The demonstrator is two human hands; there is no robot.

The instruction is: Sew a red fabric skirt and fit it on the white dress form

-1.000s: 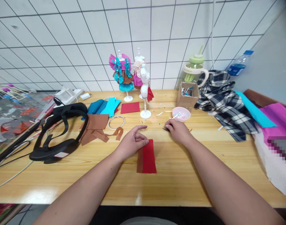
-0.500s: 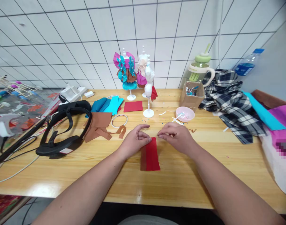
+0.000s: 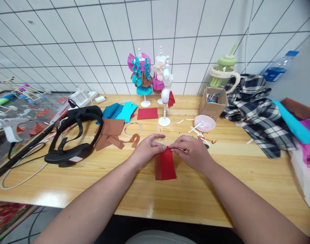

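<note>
A red strip with a brown band along its left side, apparently cloth or crepe paper, hangs by its upper edge between my two hands. My left hand pinches the top left of the strip with thumb and fingers. My right hand has its thumb and forefinger closed on the top right corner. Just beyond the hands stands a small white mannequin with a red piece at its side. Near it lies a flat red sheet.
Left are brown pieces, turquoise sheets, a white ring and a black headset. Two dressed mannequins stand behind. Right are a pink bowl, a cardboard box, a green-lidded cup and checked cloth.
My right hand has come in to the strip's top right corner and taken hold of it. The strip's lower end looks slightly raised. The whole view has shifted a little.
</note>
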